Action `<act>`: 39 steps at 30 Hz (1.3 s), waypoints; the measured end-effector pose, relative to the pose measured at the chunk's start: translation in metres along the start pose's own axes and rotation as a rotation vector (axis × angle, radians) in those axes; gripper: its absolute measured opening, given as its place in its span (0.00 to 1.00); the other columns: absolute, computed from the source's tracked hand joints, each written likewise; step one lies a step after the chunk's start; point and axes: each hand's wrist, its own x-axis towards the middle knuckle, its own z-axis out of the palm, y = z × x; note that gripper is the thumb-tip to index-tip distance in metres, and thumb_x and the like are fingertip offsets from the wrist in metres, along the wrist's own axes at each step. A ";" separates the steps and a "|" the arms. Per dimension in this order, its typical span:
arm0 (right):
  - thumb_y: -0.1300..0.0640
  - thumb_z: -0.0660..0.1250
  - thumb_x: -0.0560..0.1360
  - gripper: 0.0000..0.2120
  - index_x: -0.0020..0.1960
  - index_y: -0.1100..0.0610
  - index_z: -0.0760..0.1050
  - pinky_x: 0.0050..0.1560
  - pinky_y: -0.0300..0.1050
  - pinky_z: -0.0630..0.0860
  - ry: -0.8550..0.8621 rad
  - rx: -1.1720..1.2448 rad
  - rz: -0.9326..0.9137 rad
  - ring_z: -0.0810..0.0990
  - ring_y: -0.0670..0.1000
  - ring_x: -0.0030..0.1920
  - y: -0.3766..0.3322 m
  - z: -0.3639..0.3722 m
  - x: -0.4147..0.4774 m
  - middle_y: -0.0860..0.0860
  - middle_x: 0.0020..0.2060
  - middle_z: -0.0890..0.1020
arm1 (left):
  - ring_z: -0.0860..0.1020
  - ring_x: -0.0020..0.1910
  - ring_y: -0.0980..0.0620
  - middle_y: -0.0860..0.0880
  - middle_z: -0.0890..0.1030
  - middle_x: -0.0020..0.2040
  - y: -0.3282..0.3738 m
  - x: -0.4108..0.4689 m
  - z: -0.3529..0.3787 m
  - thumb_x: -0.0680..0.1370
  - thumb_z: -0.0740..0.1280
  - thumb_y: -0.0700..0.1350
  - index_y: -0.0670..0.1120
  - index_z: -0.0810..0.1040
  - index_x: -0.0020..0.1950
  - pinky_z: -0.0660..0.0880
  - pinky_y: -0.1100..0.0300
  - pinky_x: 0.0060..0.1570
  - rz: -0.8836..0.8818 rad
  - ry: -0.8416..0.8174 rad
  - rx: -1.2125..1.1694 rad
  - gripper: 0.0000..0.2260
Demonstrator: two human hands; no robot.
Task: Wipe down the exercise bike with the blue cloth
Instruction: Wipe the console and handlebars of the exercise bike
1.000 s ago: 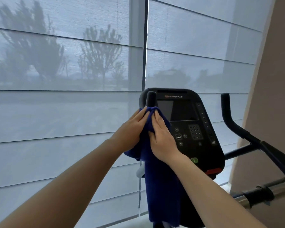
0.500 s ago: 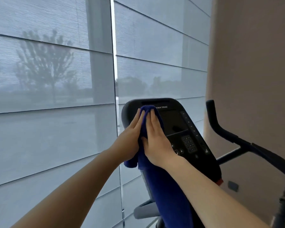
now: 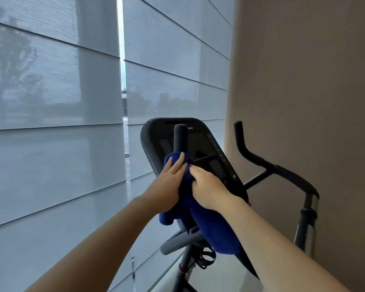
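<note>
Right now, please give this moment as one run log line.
left hand: on blue cloth | right hand: on cloth | cloth: around left handlebar | console: uncovered

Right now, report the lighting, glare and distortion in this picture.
Head view: soft, dim daylight through the grey sheer window blinds; a bright sliver at their gap; no strong glare on the black bike console; wide-angle bending curves the blind lines; the dark blue cloth shows little fold detail.

Soft, dim daylight is filtered through the window blinds (image 3: 51,102) left of the left hand (image 3: 167,186); lines are bowed at the edges (wide-angle), and detail is slightly blurred.
</note>
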 end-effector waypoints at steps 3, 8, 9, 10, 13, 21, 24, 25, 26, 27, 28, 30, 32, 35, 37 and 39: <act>0.63 0.54 0.75 0.12 0.55 0.58 0.71 0.55 0.50 0.71 -0.064 -0.134 0.099 0.74 0.58 0.56 -0.008 -0.010 -0.022 0.55 0.56 0.76 | 0.40 0.76 0.45 0.51 0.45 0.78 0.012 -0.013 0.004 0.80 0.57 0.38 0.47 0.49 0.77 0.50 0.53 0.73 0.024 -0.083 0.030 0.28; 0.62 0.55 0.73 0.13 0.54 0.55 0.72 0.51 0.46 0.71 -0.094 -0.204 0.182 0.75 0.56 0.54 -0.012 -0.030 -0.070 0.53 0.55 0.77 | 0.49 0.76 0.47 0.51 0.60 0.75 0.038 -0.035 0.016 0.81 0.56 0.42 0.49 0.59 0.74 0.51 0.54 0.73 0.128 -0.103 -0.201 0.22; 0.62 0.55 0.72 0.12 0.52 0.54 0.71 0.50 0.46 0.71 -0.094 -0.223 0.195 0.75 0.56 0.53 -0.013 -0.032 -0.078 0.53 0.54 0.77 | 0.54 0.75 0.47 0.51 0.65 0.72 0.043 -0.040 0.016 0.80 0.56 0.42 0.49 0.62 0.72 0.53 0.54 0.73 0.153 -0.080 -0.274 0.20; 0.62 0.55 0.72 0.11 0.51 0.53 0.71 0.50 0.47 0.71 -0.095 -0.236 0.208 0.75 0.57 0.53 -0.015 -0.035 -0.084 0.53 0.54 0.77 | 0.61 0.71 0.49 0.52 0.69 0.67 0.048 -0.046 0.015 0.79 0.57 0.41 0.49 0.66 0.69 0.57 0.53 0.72 0.179 -0.046 -0.342 0.18; 0.63 0.55 0.70 0.11 0.48 0.52 0.69 0.52 0.50 0.73 -0.103 -0.223 0.246 0.76 0.56 0.52 -0.023 -0.042 -0.100 0.52 0.51 0.78 | 0.68 0.59 0.56 0.56 0.70 0.57 0.057 -0.064 0.004 0.78 0.60 0.43 0.49 0.68 0.66 0.65 0.55 0.66 0.243 -0.015 -0.432 0.16; 0.62 0.53 0.67 0.18 0.52 0.54 0.75 0.55 0.54 0.74 0.173 -0.200 0.121 0.76 0.55 0.53 -0.026 -0.043 -0.122 0.51 0.51 0.79 | 0.68 0.62 0.48 0.46 0.69 0.65 0.059 -0.061 0.006 0.77 0.62 0.44 0.43 0.62 0.70 0.60 0.63 0.63 0.322 -0.013 -0.269 0.22; 0.66 0.59 0.72 0.19 0.61 0.56 0.72 0.59 0.48 0.73 0.363 -0.297 0.089 0.73 0.52 0.59 -0.033 -0.043 -0.106 0.51 0.61 0.75 | 0.70 0.53 0.41 0.40 0.71 0.56 0.038 -0.034 0.000 0.74 0.67 0.44 0.38 0.67 0.65 0.68 0.50 0.60 0.358 0.201 -0.069 0.22; 0.64 0.61 0.74 0.18 0.62 0.56 0.71 0.56 0.46 0.73 0.413 -0.319 0.111 0.74 0.51 0.59 -0.034 -0.040 -0.099 0.50 0.62 0.73 | 0.71 0.51 0.40 0.39 0.72 0.55 0.029 -0.024 -0.002 0.72 0.70 0.47 0.38 0.69 0.64 0.72 0.45 0.56 0.338 0.263 0.004 0.25; 0.62 0.61 0.76 0.15 0.62 0.56 0.71 0.54 0.45 0.74 0.424 -0.325 0.149 0.74 0.51 0.58 -0.035 -0.034 -0.093 0.50 0.62 0.73 | 0.72 0.52 0.38 0.38 0.73 0.56 0.019 -0.014 -0.003 0.69 0.72 0.52 0.38 0.69 0.65 0.73 0.43 0.55 0.311 0.289 0.044 0.30; 0.59 0.59 0.78 0.13 0.62 0.56 0.70 0.53 0.46 0.73 0.400 -0.311 0.203 0.74 0.52 0.57 -0.035 -0.023 -0.087 0.50 0.61 0.73 | 0.72 0.56 0.37 0.37 0.72 0.59 0.010 -0.006 -0.002 0.68 0.72 0.57 0.38 0.68 0.67 0.73 0.43 0.57 0.306 0.278 0.064 0.35; 0.56 0.56 0.79 0.13 0.63 0.56 0.69 0.55 0.48 0.73 0.356 -0.289 0.277 0.74 0.53 0.58 -0.035 -0.011 -0.080 0.51 0.61 0.73 | 0.70 0.62 0.37 0.37 0.70 0.64 0.003 0.001 0.001 0.69 0.68 0.61 0.39 0.65 0.70 0.70 0.43 0.62 0.345 0.251 0.085 0.37; 0.49 0.52 0.80 0.18 0.66 0.56 0.66 0.59 0.52 0.71 0.281 -0.376 0.400 0.73 0.54 0.60 -0.032 0.019 -0.067 0.53 0.62 0.73 | 0.63 0.71 0.41 0.41 0.66 0.71 -0.008 0.008 0.013 0.73 0.56 0.63 0.43 0.60 0.74 0.58 0.44 0.72 0.508 0.199 0.092 0.36; 0.45 0.49 0.79 0.20 0.63 0.56 0.67 0.56 0.53 0.72 0.307 -0.572 0.454 0.76 0.55 0.55 -0.027 0.036 -0.056 0.54 0.57 0.76 | 0.61 0.73 0.48 0.47 0.68 0.71 -0.015 0.012 0.027 0.75 0.48 0.62 0.45 0.61 0.73 0.45 0.49 0.73 0.626 0.133 0.057 0.32; 0.43 0.47 0.79 0.19 0.54 0.55 0.68 0.47 0.52 0.75 0.317 -0.533 0.495 0.78 0.55 0.46 -0.019 0.036 -0.044 0.54 0.48 0.79 | 0.70 0.66 0.53 0.52 0.76 0.63 -0.019 0.026 0.035 0.75 0.49 0.62 0.47 0.69 0.67 0.52 0.54 0.73 0.694 0.170 0.015 0.29; 0.43 0.47 0.79 0.18 0.49 0.54 0.68 0.43 0.48 0.73 0.271 -0.471 0.517 0.78 0.55 0.43 -0.013 0.032 -0.040 0.54 0.46 0.79 | 0.76 0.55 0.53 0.53 0.80 0.54 -0.020 0.037 0.033 0.74 0.51 0.64 0.48 0.73 0.61 0.63 0.57 0.65 0.769 0.214 0.044 0.26; 0.44 0.47 0.80 0.17 0.46 0.54 0.67 0.40 0.46 0.70 0.276 -0.468 0.513 0.77 0.54 0.40 -0.011 0.030 -0.041 0.54 0.43 0.80 | 0.77 0.44 0.52 0.54 0.81 0.45 -0.020 0.043 0.028 0.73 0.52 0.67 0.49 0.74 0.54 0.70 0.57 0.54 0.829 0.216 0.075 0.26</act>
